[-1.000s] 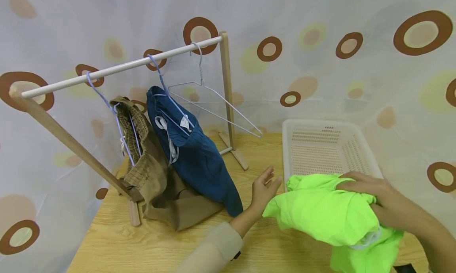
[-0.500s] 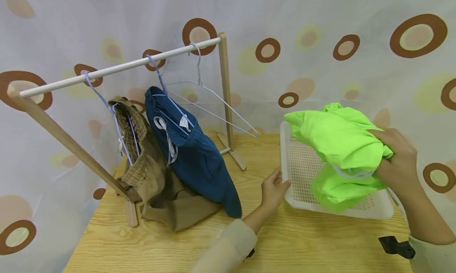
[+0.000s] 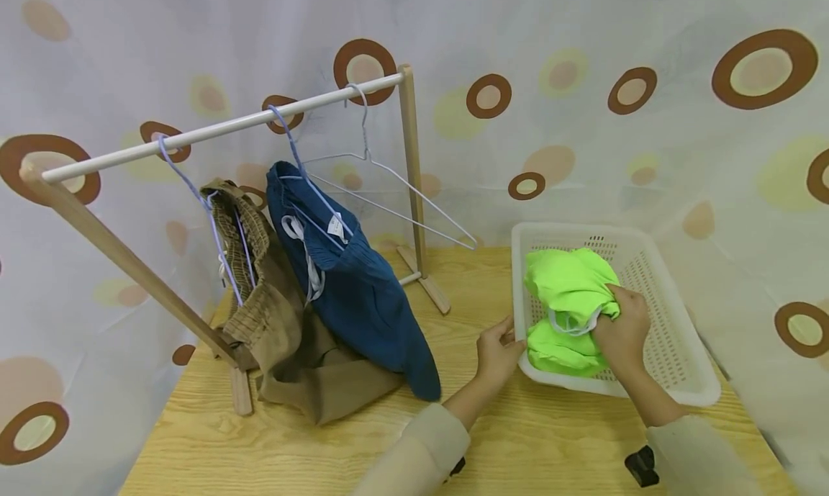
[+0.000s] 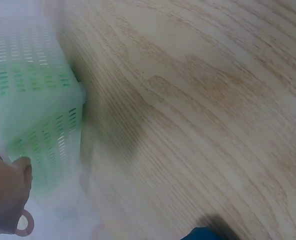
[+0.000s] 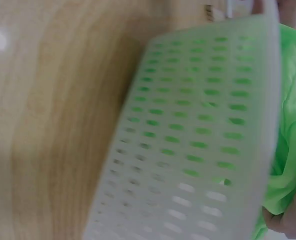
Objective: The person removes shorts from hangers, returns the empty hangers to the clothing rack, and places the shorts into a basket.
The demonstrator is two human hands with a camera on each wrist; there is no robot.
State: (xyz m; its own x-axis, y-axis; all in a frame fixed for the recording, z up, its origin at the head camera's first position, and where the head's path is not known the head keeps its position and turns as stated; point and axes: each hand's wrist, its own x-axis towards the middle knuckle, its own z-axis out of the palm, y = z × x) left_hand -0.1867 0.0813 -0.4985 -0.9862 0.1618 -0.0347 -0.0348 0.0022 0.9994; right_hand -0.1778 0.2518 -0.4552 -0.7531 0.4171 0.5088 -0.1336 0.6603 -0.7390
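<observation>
My right hand (image 3: 623, 332) grips a bunched neon-green garment (image 3: 570, 271) with a pale band showing, low inside the white plastic basket (image 3: 702, 391). Part of the cloth lies against the basket's left side. My left hand (image 3: 500, 353) holds the basket's left rim near its front corner, thumb over the edge. In the left wrist view that thumb sits at the rim of the perforated wall (image 4: 45, 130). Through the basket's holes in the right wrist view, green cloth (image 5: 290, 95) shows, with my right fingers (image 5: 293, 220) at its lower end.
Left of the basket stands a wooden rack with a white rail (image 3: 227, 127). Brown trousers (image 3: 278, 337) and blue trousers (image 3: 369, 287) hang there on lilac hangers. A bare wire hanger (image 3: 414, 219) hangs at the rail's right end. A patterned curtain (image 3: 583, 158) backs the wooden table (image 3: 537, 445).
My right hand has carried the green garment from in front of the basket, up over it and down into it. My left hand has moved right and taken hold of the rim.
</observation>
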